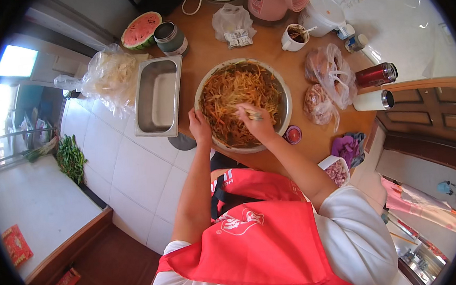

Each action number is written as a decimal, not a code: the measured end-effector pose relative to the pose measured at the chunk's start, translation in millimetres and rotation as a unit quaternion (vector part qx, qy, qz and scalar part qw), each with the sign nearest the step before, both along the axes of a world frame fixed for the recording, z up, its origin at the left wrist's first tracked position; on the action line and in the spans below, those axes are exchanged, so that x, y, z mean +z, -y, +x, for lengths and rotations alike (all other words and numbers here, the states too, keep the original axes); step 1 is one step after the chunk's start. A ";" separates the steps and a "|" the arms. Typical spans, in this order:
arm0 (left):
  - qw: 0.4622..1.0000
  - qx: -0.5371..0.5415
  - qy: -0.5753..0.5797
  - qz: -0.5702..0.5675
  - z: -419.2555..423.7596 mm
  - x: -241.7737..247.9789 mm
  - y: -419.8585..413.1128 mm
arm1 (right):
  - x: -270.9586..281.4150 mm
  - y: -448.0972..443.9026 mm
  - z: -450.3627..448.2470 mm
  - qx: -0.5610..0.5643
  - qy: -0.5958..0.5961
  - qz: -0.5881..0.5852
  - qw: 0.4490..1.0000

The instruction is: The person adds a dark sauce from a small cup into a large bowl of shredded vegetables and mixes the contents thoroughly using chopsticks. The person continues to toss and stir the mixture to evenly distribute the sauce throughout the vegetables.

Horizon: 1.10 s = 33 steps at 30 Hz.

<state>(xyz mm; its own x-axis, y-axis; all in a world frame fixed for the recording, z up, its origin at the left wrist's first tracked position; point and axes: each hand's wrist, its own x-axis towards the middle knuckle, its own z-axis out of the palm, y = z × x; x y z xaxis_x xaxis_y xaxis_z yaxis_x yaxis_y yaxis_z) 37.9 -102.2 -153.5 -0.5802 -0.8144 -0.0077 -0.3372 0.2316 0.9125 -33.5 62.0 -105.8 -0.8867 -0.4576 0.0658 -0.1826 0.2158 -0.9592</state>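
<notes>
A large metal bowl [287, 111] stands near the front edge of the wooden table, filled with a mix of orange and pale shredded vegetables [244, 84]. My left hand [200, 126] grips the bowl's left rim. Over the right half of the shreds, my right hand [259, 123] is closed around chopsticks [254, 114]. Their lower ends are blurred or buried in the shreds. Left of the bowl, a rectangular stainless steel pan [157, 100] with nothing in it overhangs the table's edge. A small round jar or lid [293, 134] sits close by the bowl's right side.
Behind the bowl are a white mug [295, 38] with dark paste, a pink kettle [268, 1], a dark jar [170, 38] and a cut watermelon [141, 29]. Plastic bags [335, 73] of food and two flasks [374, 74] lie right; a bulging clear bag [108, 77] is left.
</notes>
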 end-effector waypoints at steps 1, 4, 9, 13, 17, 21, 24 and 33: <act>1.000 0.003 0.002 -0.006 1.4 -2.3 -0.4 | 3.6 -11.0 -2.8 -0.003 0.002 0.014 1.000; 1.000 -0.003 -0.003 -0.013 1.0 -2.6 -1.9 | 29.3 -34.6 -8.8 -0.040 0.097 -0.007 0.994; 0.999 -0.006 0.030 0.015 0.0 3.0 -3.0 | 101.0 -54.1 -12.8 -0.013 0.095 0.035 0.995; 0.999 0.003 0.044 -0.007 0.7 -5.3 0.5 | 124.6 -74.1 -44.2 -0.003 0.139 0.056 0.989; 0.999 -0.007 0.044 -0.003 -1.8 4.1 -2.8 | 103.8 -93.5 -111.9 -0.051 0.097 0.061 0.992; 1.000 0.000 0.024 -0.014 -0.9 -0.4 -3.2 | 20.5 -74.3 -171.1 -0.010 0.220 0.000 0.975; 1.000 -0.002 0.021 -0.016 -0.8 -3.1 -2.0 | -21.5 -36.1 -182.7 0.066 0.357 -0.102 0.926; 0.997 -0.001 0.036 -0.063 1.9 -11.9 3.0 | 49.0 -9.0 -93.9 0.271 0.116 0.040 0.955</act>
<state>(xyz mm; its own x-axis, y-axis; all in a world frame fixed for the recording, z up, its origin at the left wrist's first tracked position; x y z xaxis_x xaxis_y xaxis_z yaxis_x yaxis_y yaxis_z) 39.8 -105.2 -165.3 -0.5842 -0.8099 0.0532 -0.4002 0.3444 0.8493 -127.4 71.0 -56.7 -0.5046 -0.8489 -0.1572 -0.0736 0.2238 -0.9719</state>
